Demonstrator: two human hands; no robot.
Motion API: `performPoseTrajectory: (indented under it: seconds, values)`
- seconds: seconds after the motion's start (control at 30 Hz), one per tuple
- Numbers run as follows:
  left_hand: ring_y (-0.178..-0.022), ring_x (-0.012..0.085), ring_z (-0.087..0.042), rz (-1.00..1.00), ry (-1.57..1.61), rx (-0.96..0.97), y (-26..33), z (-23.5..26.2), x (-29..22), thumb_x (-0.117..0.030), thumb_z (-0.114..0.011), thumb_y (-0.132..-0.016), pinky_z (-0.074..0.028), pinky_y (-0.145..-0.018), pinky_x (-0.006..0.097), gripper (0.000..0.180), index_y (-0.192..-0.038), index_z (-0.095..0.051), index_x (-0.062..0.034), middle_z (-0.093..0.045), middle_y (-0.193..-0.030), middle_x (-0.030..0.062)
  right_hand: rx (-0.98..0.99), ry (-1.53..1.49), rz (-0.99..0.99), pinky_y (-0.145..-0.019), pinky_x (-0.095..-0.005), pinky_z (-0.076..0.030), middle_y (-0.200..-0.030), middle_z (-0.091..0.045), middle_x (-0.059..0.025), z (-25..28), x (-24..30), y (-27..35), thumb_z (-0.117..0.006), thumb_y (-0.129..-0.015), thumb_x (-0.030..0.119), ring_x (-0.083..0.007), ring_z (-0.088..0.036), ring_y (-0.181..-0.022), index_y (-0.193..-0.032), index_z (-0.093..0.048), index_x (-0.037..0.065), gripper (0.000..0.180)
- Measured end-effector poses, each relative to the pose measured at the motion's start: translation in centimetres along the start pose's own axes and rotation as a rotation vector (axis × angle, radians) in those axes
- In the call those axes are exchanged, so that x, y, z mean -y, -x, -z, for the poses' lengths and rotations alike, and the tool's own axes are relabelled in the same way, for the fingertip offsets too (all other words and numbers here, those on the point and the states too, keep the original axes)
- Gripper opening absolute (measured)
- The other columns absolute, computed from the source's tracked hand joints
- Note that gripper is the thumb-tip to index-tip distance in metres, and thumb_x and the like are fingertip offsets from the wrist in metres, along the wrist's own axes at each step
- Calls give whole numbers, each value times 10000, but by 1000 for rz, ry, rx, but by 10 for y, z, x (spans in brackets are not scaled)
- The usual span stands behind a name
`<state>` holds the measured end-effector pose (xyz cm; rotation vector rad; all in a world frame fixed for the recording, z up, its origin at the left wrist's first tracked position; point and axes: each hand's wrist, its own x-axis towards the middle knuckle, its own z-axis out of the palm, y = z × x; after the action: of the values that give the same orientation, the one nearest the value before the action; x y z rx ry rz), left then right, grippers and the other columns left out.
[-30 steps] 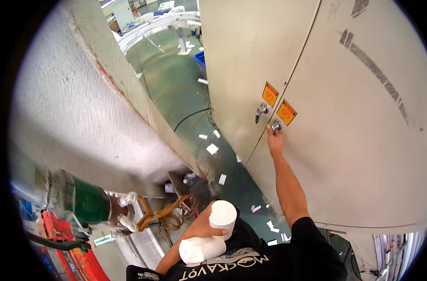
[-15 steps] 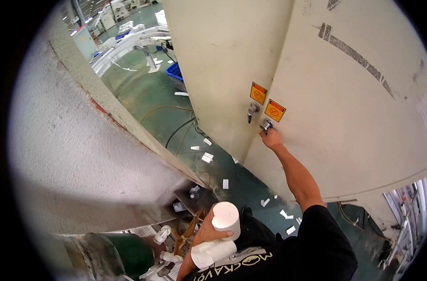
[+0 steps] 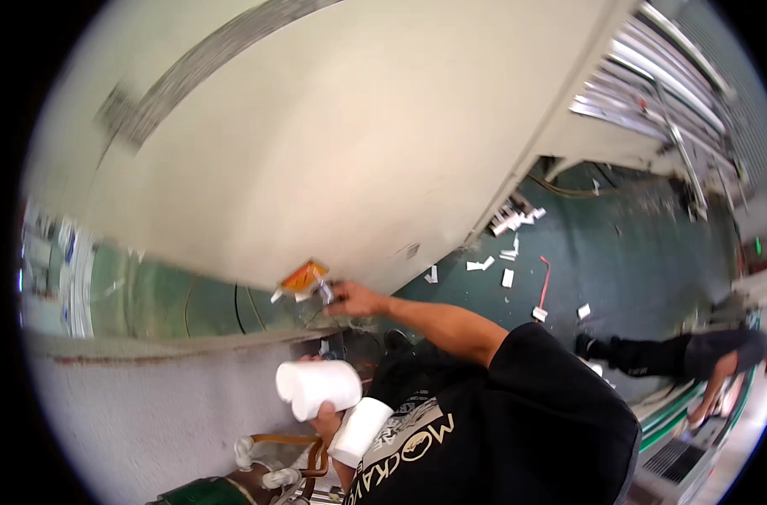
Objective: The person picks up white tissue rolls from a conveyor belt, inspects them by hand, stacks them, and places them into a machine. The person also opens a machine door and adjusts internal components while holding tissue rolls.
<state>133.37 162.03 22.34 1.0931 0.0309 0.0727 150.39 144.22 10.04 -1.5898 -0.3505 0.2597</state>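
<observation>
My left hand is closed around a white paper roll, cylindrical with a notch in its end. A second white roll lies tucked between my left forearm and my black shirt. My right arm reaches out to a large cream door panel. At its edge, my right hand is closed on a small metal door handle, partly hidden by the fingers. Beside the handle is an orange and yellow warning sticker, seen at a slant and blurred.
White paper scraps and a red stick-like tool lie on the green floor. A rough grey wall stands at the left. Brown hoses are near my left arm. Another person bends over equipment at the right.
My view has turned to the right. The door panel with my right hand at its handle appears swung out toward me. The left hand keeps the rolls; another person has come into view.
</observation>
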Motion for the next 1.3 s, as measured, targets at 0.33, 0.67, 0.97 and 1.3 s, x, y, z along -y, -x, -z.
performPoseTrajectory:
  seconds: [0.33, 0.67, 0.97, 1.3]
  values:
    - [-1344, 286, -469, 26, -90, 108, 47, -9, -29, -277, -775, -766, -422, -1099, 444, 932, -1535, -301, -47, -449, -1469, 158, 123, 47, -5, -790, -385, -476, -890, -651, -145, -10, 24, 166, -786, -824, 216, -228, -603, -857, -875, -665, -21, 271]
    - [-1215, 262, -553, 250, -100, 564, 6, -12, -9, -140, -804, -724, -484, -1003, 430, 867, -1470, -374, -41, -537, -1345, 127, -65, 36, -305, -790, -325, -458, -864, -597, -44, 5, 55, 325, -718, -779, 86, -151, -556, -861, -896, -657, 1, 157]
    - [-1099, 240, -629, 430, -108, 980, 14, -58, 15, -17, -830, -686, -540, -916, 417, 824, -1411, -439, -36, -616, -1233, 98, -625, 175, -461, -809, -377, -483, -923, -651, -95, -15, 91, 492, -645, -787, 110, -219, -588, -899, -1053, -693, 24, 284]
    - [-1224, 216, -525, 435, -334, 1067, 11, -81, 8, -166, -894, -671, -404, -1065, 370, 857, -1399, -458, -45, -592, -1259, 96, -1683, -390, -249, -961, -423, -481, -1270, -653, -111, -31, 79, 571, -555, -996, 202, -275, -608, -1130, -1353, -572, 16, 402]
